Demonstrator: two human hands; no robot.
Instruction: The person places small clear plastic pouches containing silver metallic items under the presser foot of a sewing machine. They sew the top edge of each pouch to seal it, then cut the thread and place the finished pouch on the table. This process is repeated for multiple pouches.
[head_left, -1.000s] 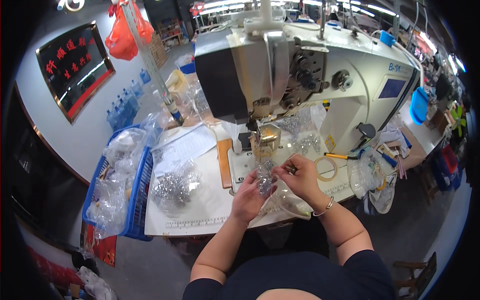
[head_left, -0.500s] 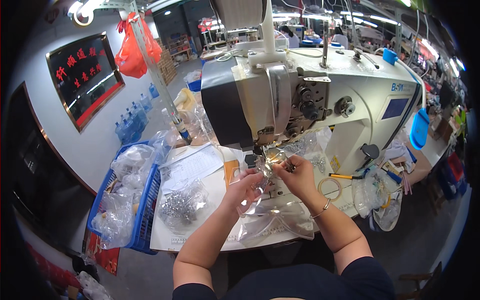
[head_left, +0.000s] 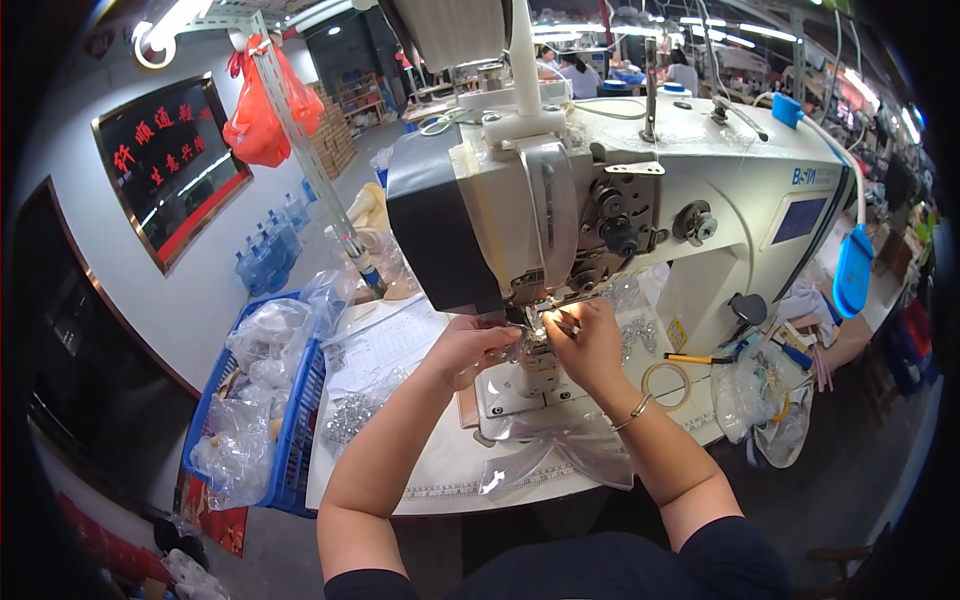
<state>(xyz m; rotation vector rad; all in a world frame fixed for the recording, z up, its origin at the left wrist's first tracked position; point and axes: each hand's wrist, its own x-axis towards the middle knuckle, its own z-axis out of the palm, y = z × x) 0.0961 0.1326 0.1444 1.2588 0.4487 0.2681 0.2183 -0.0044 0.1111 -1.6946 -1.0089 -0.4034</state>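
Observation:
A white sewing machine (head_left: 745,150) stands in front of me, its lamp lighting the needle area. My left hand (head_left: 478,345) is closed, pinching a piece of clear plastic (head_left: 513,350) just left of the presser foot. My right hand (head_left: 592,345) is closed at the right of the needle, with a small dark pointed tool (head_left: 567,322) between its fingers; its exact kind is hard to make out. Those fingertips are close to the foot, and the needle tip is hidden. Below the hands, a clear plastic sheet piece (head_left: 555,465) hangs over the front of the machine bed.
A blue basket (head_left: 300,440) of clear plastic pieces stands at the left. Papers (head_left: 385,345) and a bag of shiny small parts (head_left: 355,415) lie on the white table. To the right are a tape ring (head_left: 667,385), a yellow-black cutter (head_left: 695,358) and a plastic bag (head_left: 745,395).
My left hand has moved up and left, and my right hand slightly up, both closer to the needle. The clear plastic between them has shifted up to the presser foot.

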